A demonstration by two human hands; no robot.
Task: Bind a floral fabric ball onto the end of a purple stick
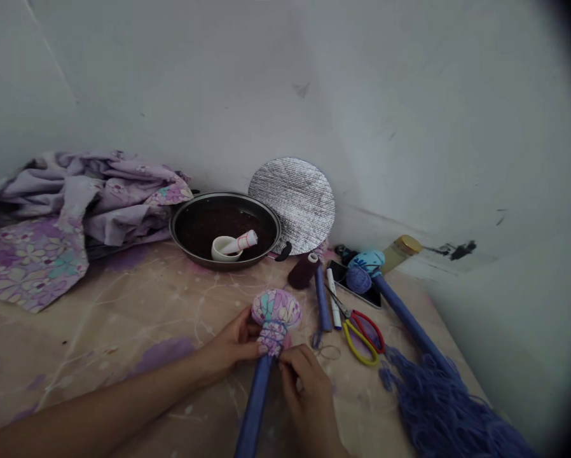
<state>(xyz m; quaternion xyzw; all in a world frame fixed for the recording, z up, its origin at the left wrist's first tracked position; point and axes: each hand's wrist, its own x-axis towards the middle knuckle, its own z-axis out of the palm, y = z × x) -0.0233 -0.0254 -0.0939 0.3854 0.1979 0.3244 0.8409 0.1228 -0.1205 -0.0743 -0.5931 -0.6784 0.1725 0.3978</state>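
Observation:
In the head view a blue-wrapped stick with a padded floral cloth head points away from me, its handle running down to the bottom edge. Blue yarn or cord circles the gathered cloth under the round head. My left hand is closed on this gathered neck from the left, thumb across it. On the other side my right hand pinches at the lower edge of the cloth wrap; what lies between its fingertips is too small to make out. Scissors with one red and one yellow handle lie to the right.
A black pan holds a white cup with a rolled white piece. Behind it a silver disc leans on the wall. Floral cloth is heaped left. Right are a thread cone, marker, another padded stick and blue yarn.

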